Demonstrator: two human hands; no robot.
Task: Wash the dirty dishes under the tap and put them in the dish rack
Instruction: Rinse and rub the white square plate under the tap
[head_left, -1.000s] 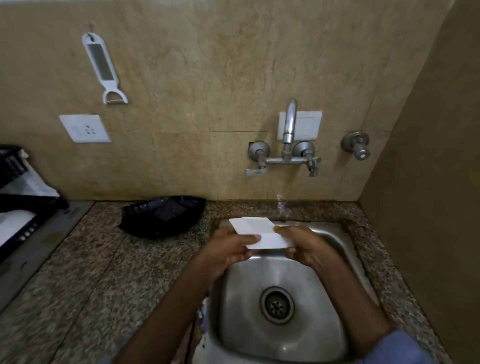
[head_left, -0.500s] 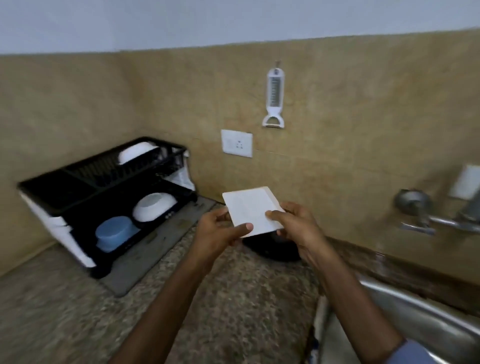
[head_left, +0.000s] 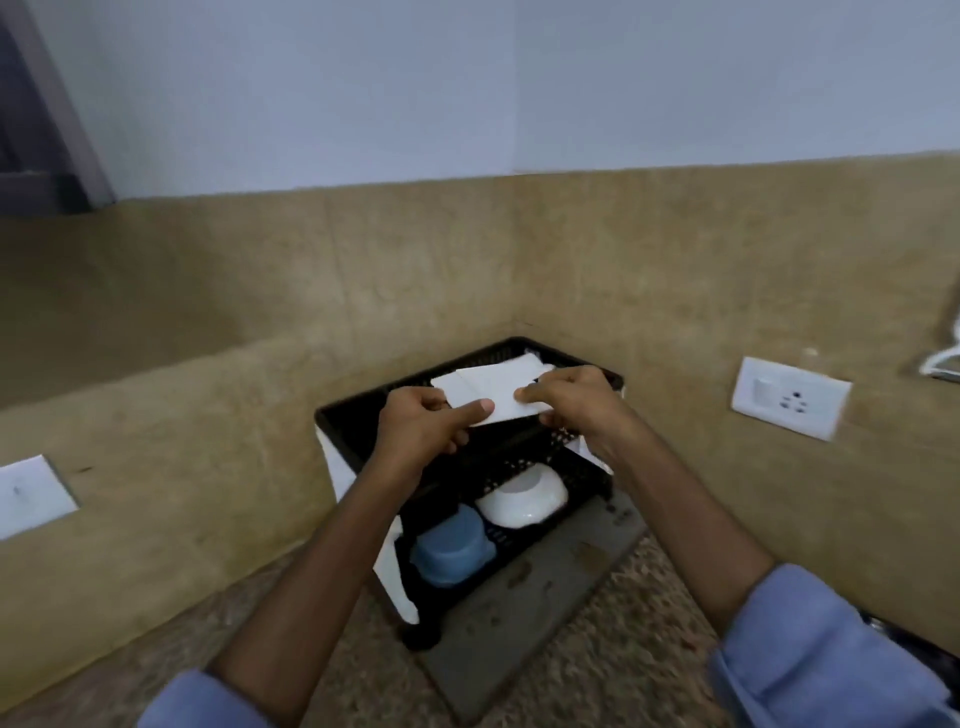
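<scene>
A flat white rectangular plate (head_left: 493, 392) is held level between my two hands, just above the top tier of the black two-tier dish rack (head_left: 353, 415) in the corner. My left hand (head_left: 423, 431) pinches its near left edge, thumb on top. My right hand (head_left: 571, 402) grips its right edge. Another white dish (head_left: 530, 359) lies in the top tier behind the plate, partly hidden. On the lower tier sit a white bowl (head_left: 524, 499) upside down and a blue bowl (head_left: 452, 545) upside down.
The rack stands on a grey drain mat (head_left: 524, 623) on the speckled granite counter (head_left: 597, 670). A white wall socket (head_left: 789, 397) is on the tiled wall to the right, a white switch plate (head_left: 28, 493) to the left. The sink is out of view.
My view swung left from the sink to the rack. Both hands carried the white plate from under the tap across the counter to just over the rack's top tier.
</scene>
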